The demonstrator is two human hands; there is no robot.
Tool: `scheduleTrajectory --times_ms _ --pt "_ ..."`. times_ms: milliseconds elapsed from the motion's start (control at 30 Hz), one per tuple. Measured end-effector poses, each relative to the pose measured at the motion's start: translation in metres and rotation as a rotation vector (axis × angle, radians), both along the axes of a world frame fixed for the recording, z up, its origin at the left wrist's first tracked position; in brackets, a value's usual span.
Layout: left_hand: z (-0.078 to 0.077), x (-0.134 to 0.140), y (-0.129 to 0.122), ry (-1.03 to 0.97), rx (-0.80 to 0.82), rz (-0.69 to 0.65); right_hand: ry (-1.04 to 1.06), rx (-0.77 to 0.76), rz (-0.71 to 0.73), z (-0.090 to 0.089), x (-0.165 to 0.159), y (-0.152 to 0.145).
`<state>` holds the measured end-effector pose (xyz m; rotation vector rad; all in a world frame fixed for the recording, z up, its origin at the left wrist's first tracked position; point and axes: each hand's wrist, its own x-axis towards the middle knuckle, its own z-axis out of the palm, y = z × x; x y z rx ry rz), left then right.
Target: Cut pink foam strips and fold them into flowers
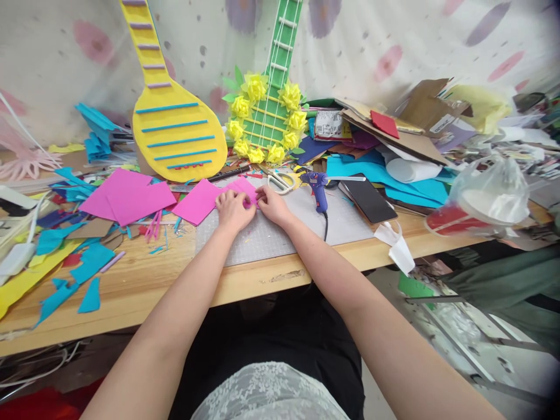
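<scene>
My left hand (pixel 235 210) bends its fingers down onto a piece of pink paper (pixel 242 186) lying on the grey cutting mat (pixel 251 245). Close beside it, my right hand (pixel 272 205) pinches the right side of the same piece. The fingers partly hide the paper, so its exact shape does not show. Another pink sheet (pixel 196 203) lies flat just left of my left hand. Beyond my right hand are scissors with pale handles (pixel 282 184) and a blue hot glue gun (pixel 317 189) with a glue stick in its back.
A yellow paper guitar (pixel 179 131) and a green one with yellow flowers (pixel 271 111) lean against the back curtain. Larger pink sheets (pixel 126 197) and blue scraps (pixel 91 262) lie left. A black phone (pixel 370 198), stacked cardboard (pixel 394 131) and a bagged red cup (pixel 459 216) are right.
</scene>
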<state>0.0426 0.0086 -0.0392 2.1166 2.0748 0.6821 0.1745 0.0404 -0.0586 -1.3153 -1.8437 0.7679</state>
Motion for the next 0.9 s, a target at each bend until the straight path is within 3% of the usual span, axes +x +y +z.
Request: scheduleTrajectory --times_ms 200,367,567,667,800,900 --pt "0.000 -0.002 0.001 -0.013 -0.030 0.019 -0.148 0.116 0.013 -0.002 -0.003 -0.005" --pt "0.000 -0.007 0.004 -0.047 -0.019 0.066 -0.179 0.122 0.011 -0.003 -0.002 -0.005" --pt "0.002 -0.019 0.004 -0.050 0.036 0.019 -0.152 0.125 0.020 -0.001 -0.002 -0.007" --pt "0.002 -0.025 0.003 -0.066 0.080 -0.035 -0.062 0.118 0.014 0.000 -0.001 -0.006" --pt "0.002 -0.032 0.001 -0.081 0.114 -0.126 0.213 0.068 -0.090 -0.003 0.005 0.001" --pt "0.004 -0.035 -0.002 -0.079 0.122 -0.116 0.334 -0.001 -0.164 -0.008 0.008 0.008"
